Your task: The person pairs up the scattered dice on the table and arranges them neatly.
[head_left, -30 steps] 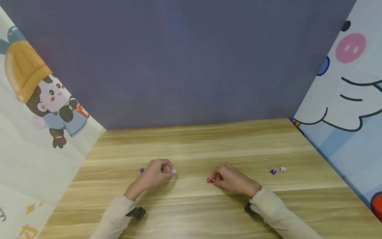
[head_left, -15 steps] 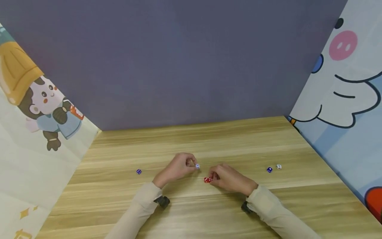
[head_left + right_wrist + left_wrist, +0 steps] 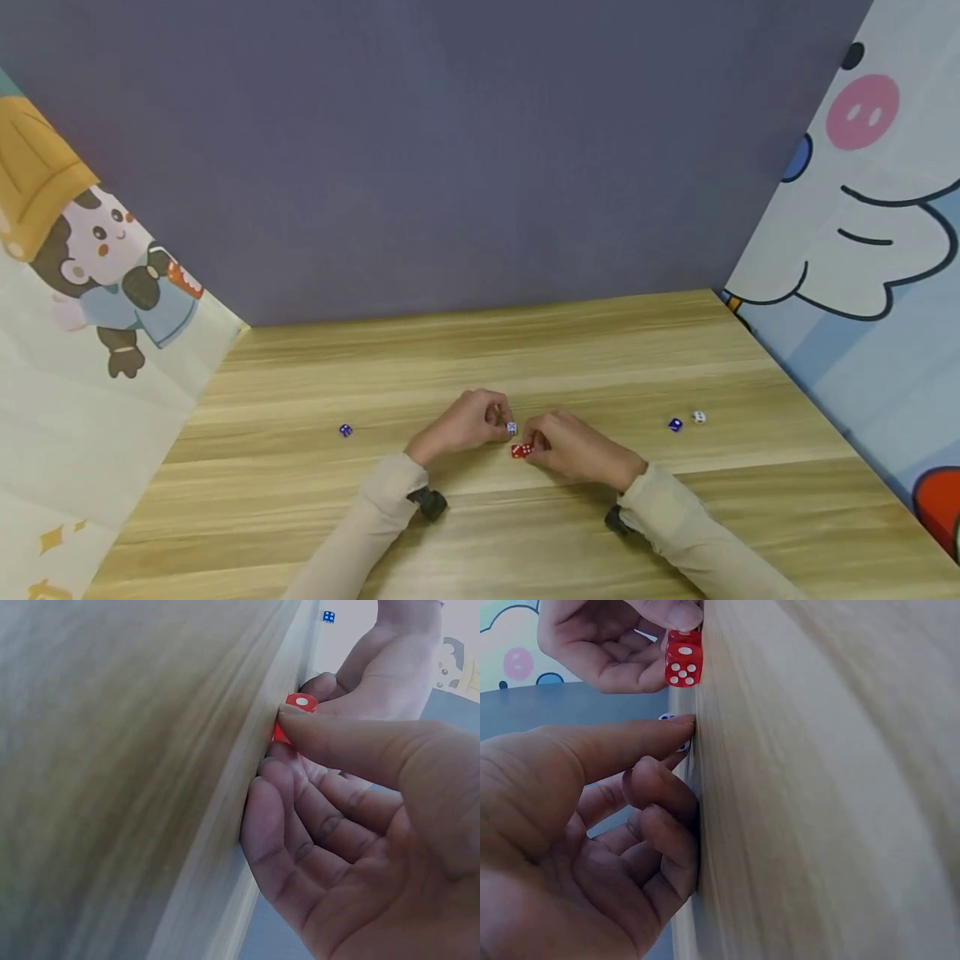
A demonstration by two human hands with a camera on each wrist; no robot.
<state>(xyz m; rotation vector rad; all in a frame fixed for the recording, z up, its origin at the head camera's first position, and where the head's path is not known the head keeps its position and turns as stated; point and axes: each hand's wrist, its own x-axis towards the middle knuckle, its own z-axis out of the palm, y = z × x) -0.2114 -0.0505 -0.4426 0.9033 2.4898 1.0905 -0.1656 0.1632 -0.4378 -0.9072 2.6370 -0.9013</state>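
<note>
Near the middle of the wooden table, my left hand [image 3: 463, 423] pinches a white die [image 3: 512, 428] with dark pips between thumb and fingertips. In the left wrist view the thumb hides most of that die, held low at the tabletop. Two red dice [image 3: 517, 452] with white pips sit side by side just in front of it. My right hand [image 3: 581, 451] pinches the right-hand one of this pair, its thumb across the red die [image 3: 301, 701] in the right wrist view. Both hands are close together, the white die just behind the red pair.
A blue die [image 3: 346, 431] lies off to the left on the table [image 3: 300, 500]. Over on the right lie another blue die [image 3: 676, 425] and a white die [image 3: 699, 417]. A dark grey panel [image 3: 480, 167] stands along the back, with cartoon-printed sheets at both sides.
My left hand has carried the white die rightward from the left side to just behind the red dice, lowering it lately. The right hand stays at the red dice. The head view has shifted slightly.
</note>
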